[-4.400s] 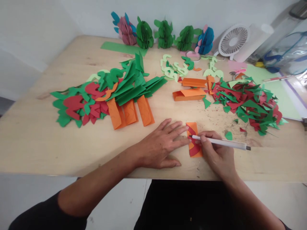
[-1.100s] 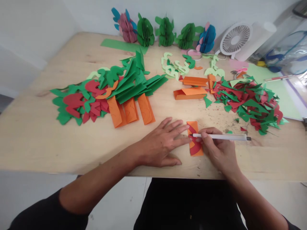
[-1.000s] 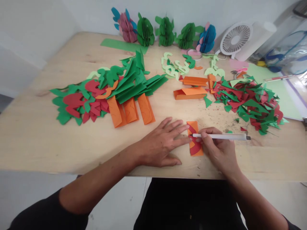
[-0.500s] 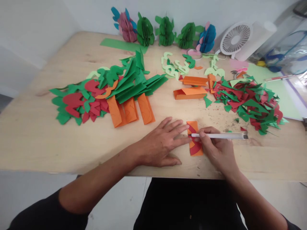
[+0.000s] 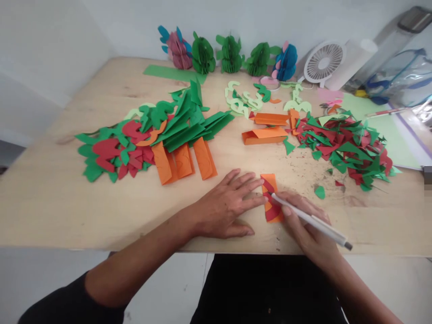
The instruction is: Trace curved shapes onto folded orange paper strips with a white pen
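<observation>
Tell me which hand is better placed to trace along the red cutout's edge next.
Right, I'd judge: the right hand holds the white pen, its tip at the red cutout. The left hand lies spread, fingertips at the cutout's left side, likely steadying it.

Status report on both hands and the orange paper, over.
Left hand open, fingers on orange paper. Right hand gripping white pen, tip at red cutout. Nothing blocking.
</observation>
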`<state>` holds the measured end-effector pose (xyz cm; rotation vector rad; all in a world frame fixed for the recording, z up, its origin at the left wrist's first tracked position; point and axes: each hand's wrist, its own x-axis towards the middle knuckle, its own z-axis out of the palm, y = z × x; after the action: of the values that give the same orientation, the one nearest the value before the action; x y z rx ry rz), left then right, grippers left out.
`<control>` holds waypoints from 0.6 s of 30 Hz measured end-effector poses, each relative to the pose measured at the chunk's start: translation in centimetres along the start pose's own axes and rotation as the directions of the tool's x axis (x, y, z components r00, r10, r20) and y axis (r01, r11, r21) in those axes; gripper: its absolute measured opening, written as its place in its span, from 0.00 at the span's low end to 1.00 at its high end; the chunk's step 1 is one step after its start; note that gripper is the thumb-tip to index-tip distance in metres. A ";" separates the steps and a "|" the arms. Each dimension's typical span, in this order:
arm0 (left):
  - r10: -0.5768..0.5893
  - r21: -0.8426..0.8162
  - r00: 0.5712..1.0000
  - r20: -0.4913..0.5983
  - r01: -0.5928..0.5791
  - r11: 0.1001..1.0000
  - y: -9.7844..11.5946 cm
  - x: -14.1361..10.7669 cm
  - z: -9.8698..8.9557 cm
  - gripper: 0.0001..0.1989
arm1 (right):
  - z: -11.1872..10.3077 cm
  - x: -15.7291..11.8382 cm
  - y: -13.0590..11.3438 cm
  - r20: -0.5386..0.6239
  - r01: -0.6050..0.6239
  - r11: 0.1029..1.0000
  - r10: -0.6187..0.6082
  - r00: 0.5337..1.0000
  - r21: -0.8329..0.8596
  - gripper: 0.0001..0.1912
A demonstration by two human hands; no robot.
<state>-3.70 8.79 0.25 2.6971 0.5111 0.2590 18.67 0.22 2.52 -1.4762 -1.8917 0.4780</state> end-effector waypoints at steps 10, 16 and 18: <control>-0.006 0.013 1.000 0.027 0.006 1.000 0.1 0.1 0.0 0.36 | 0.9 -1.4 1.0 0.069 0.265 0.925 -0.256 0.964 -0.272 0.15; -0.017 0.016 0.998 0.052 0.016 1.000 0.2 0.3 -0.2 0.37 | 1.0 -2.0 1.3 0.095 0.308 0.898 -0.293 0.951 -0.315 0.16; -0.022 0.017 0.998 0.056 0.021 1.000 0.3 0.3 -0.2 0.36 | 0.9 -2.1 1.4 0.112 0.313 0.898 -0.293 0.950 -0.308 0.16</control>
<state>-3.42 8.75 0.60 2.7049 0.5273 0.1730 19.24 -1.23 0.39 -1.3350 -2.2842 0.0687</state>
